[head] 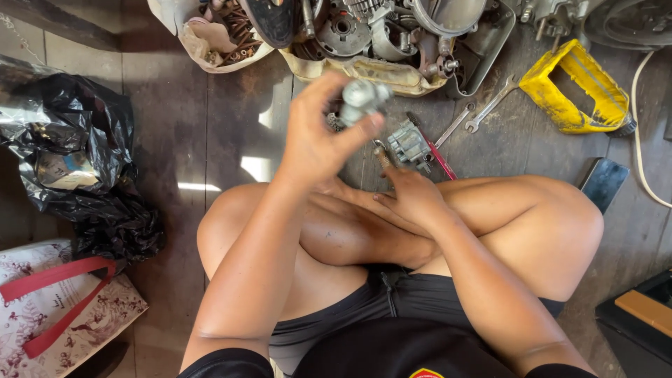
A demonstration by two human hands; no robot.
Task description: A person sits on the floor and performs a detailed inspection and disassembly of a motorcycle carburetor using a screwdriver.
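Observation:
I sit cross-legged on a wooden plank floor (175, 140). My left hand (318, 136) is raised above my knees and grips a small grey metal engine part (362, 100) between thumb and fingers. My right hand (413, 194) rests lower, on my crossed shins, and pinches a short brass-coloured threaded piece (383, 157) at its fingertips. Just beyond it on the floor lie a grey metal carburettor-like part (409, 145) and a red-handled screwdriver (435, 150).
A heap of engine parts (378, 35) on cloth lies ahead. Two spanners (483, 112) and a yellow plastic container (574, 91) lie at the right. A black plastic bag (77, 161) and a patterned bag with red handles (56, 308) sit at the left. A dark phone (603, 183) lies by my knee.

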